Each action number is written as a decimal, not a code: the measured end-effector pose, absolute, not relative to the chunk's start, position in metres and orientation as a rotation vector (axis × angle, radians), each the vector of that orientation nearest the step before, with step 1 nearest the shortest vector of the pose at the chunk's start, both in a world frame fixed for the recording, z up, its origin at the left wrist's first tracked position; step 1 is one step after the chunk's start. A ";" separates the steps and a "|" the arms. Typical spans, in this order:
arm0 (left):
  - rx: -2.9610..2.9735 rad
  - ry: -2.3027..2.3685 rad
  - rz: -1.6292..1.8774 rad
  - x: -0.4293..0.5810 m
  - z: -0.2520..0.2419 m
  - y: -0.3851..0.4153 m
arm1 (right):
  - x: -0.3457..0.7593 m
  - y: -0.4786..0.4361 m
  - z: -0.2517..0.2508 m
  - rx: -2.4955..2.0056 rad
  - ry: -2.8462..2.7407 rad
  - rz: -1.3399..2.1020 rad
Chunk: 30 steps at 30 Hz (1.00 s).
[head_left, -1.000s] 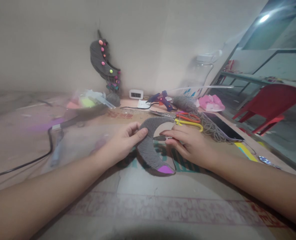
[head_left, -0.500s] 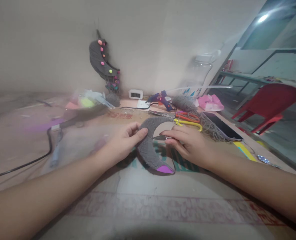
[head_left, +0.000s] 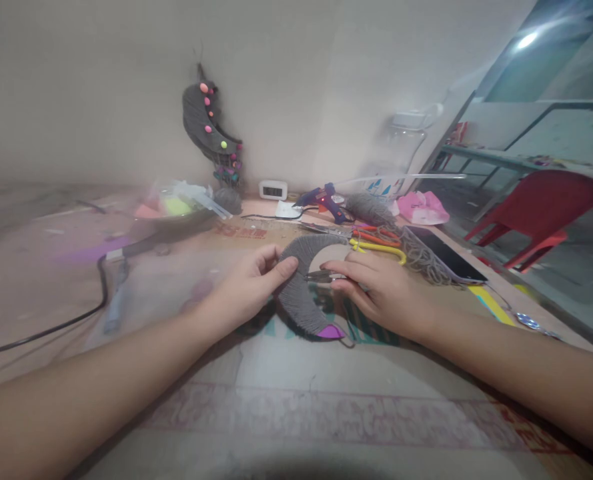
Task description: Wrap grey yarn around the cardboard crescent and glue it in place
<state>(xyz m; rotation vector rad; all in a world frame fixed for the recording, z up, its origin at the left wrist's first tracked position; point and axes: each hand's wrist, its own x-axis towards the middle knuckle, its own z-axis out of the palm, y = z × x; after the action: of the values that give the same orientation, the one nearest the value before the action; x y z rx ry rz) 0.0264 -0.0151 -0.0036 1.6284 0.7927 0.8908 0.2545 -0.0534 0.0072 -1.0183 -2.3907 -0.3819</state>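
My left hand [head_left: 261,280] is closed on the outer edge of a crescent [head_left: 299,297] wound in grey yarn, thumb on top. The crescent's lower tip shows bare purple, and a loose strand of yarn hangs by it. My right hand [head_left: 383,290] pinches a small pointed metal tool [head_left: 319,275]; two slim points seem to show, but its exact kind is blurred and partly covered by fingers. Those points lie at the crescent's inner edge. Just beyond my right hand are scissors with yellow handles [head_left: 381,249] and orange handles [head_left: 376,235], beside loose grey yarn [head_left: 419,257].
A blue glue gun [head_left: 323,200] with a red light stands near a white digital clock [head_left: 273,190]. At right lies a phone [head_left: 443,255]. A bowl [head_left: 176,223] of bright pieces sits at left. A decorated grey crescent [head_left: 201,120] hangs on the wall.
The crescent's lower tip has shifted slightly up and left, leaving the strand apart from it. The tool's points look more spread. Both hands stay nearly in place.
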 end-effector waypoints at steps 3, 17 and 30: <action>1.625 0.792 0.900 0.027 -0.003 -0.015 | 0.254 -0.053 0.007 -1.021 -2.381 -0.397; 1.643 0.788 0.889 0.026 -0.006 -0.014 | 0.253 -0.054 0.009 -1.030 -2.428 -0.388; 1.533 0.779 0.926 0.029 -0.004 -0.014 | 0.257 -0.051 0.004 -1.046 -2.229 -0.141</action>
<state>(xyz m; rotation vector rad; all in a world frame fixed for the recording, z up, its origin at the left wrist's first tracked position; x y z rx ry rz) 0.0290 -0.0138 -0.0040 1.5331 0.7790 0.9263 0.2570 -0.0512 0.0039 -1.0463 -2.2287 -0.1414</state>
